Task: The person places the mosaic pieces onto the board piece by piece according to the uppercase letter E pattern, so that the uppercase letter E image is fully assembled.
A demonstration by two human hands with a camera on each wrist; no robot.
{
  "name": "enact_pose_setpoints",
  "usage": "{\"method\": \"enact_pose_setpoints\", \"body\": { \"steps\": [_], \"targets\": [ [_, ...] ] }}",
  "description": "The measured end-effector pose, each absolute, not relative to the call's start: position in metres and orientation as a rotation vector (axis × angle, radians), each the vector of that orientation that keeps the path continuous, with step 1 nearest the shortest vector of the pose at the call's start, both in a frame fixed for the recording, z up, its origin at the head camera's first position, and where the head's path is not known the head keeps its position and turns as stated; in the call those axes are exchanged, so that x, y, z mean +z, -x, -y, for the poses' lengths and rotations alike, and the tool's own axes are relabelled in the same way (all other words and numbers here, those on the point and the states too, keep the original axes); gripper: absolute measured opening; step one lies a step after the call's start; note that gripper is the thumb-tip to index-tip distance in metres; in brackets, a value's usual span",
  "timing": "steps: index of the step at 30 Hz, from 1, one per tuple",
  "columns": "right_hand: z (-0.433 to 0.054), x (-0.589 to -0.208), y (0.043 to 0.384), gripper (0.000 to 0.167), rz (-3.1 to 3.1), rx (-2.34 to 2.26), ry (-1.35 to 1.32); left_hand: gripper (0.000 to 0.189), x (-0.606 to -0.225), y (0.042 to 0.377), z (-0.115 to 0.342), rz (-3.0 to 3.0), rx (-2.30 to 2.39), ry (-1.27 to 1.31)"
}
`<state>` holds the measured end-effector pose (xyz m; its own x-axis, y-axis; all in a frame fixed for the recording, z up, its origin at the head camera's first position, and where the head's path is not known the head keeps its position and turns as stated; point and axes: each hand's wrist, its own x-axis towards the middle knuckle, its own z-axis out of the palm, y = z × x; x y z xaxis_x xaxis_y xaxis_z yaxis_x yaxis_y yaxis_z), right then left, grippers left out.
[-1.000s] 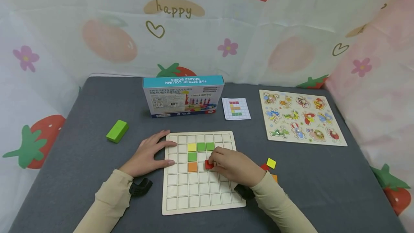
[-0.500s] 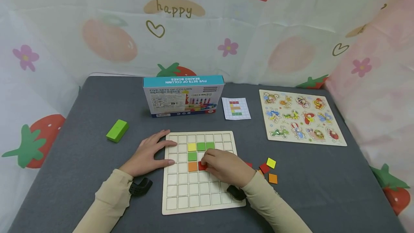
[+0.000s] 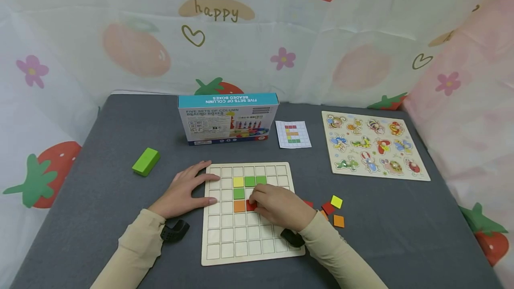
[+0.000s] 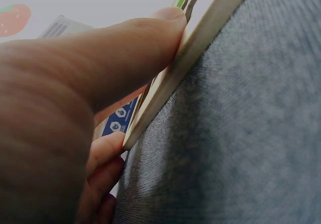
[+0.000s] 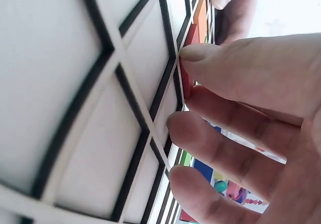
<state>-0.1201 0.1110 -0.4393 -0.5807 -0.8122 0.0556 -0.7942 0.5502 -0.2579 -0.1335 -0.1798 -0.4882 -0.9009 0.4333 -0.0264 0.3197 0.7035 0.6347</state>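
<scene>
A pale wooden grid board (image 3: 226, 237) lies flat on the dark cloth. My left hand (image 3: 182, 193) rests along its left edge, fingers fairly straight; in the left wrist view the thumb (image 4: 150, 38) lies over the rim. With thumb and forefinger my right hand (image 3: 281, 206) pinches a red square tile (image 3: 250, 205) at the cell right of an orange tile (image 3: 239, 206). Whether the red tile sits fully down I cannot tell. Above are a green tile (image 3: 238, 194), a yellow tile (image 3: 238, 182) and two more green tiles in the top row.
Loose tiles lie right of the board: yellow (image 3: 336, 201), red (image 3: 328, 208), orange (image 3: 339, 221), others partly behind my right wrist. Beyond stand a cardboard box (image 3: 229, 121), a pattern card (image 3: 299, 142) and an insect puzzle board (image 3: 373, 146). A green block (image 3: 146, 162) lies left.
My right hand has shifted left with the red tile, bringing it beside the orange tile. For the last half second it has hardly moved. The left hand has stayed put.
</scene>
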Motion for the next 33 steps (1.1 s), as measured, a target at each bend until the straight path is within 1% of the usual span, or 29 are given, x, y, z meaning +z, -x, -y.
{"method": "enact_pose_setpoints", "body": {
  "steps": [6,10,16,21,25,28,33],
  "targets": [
    [-0.114,-0.437,0.121,0.017,-2.710,-0.369,1.390,0.060,-0.487,0.134,0.180,-2.734,0.978,-0.604],
    [-0.129,-0.429,0.121,0.021,-2.768,-0.364,1.319,0.060,-0.487,0.133,0.180,-2.731,0.979,-0.602],
    [-0.175,-0.415,0.117,0.028,-2.921,-0.323,1.090,0.060,-0.487,0.134,0.180,-2.732,0.976,-0.605],
    [-0.219,-0.411,0.109,0.033,-3.028,-0.237,0.762,0.060,-0.487,0.134,0.181,-2.730,0.975,-0.601],
    [-0.245,-0.412,0.105,0.033,-2.989,-0.226,0.525,0.061,-0.486,0.133,0.182,-2.730,0.975,-0.595],
    [-0.257,-0.415,0.103,0.033,-2.917,-0.263,0.463,0.061,-0.486,0.133,0.182,-2.729,0.979,-0.603],
    [-0.266,-0.423,0.101,0.031,-2.872,-0.335,0.483,0.060,-0.486,0.132,0.181,-2.720,0.997,-0.621]
  ]
}}
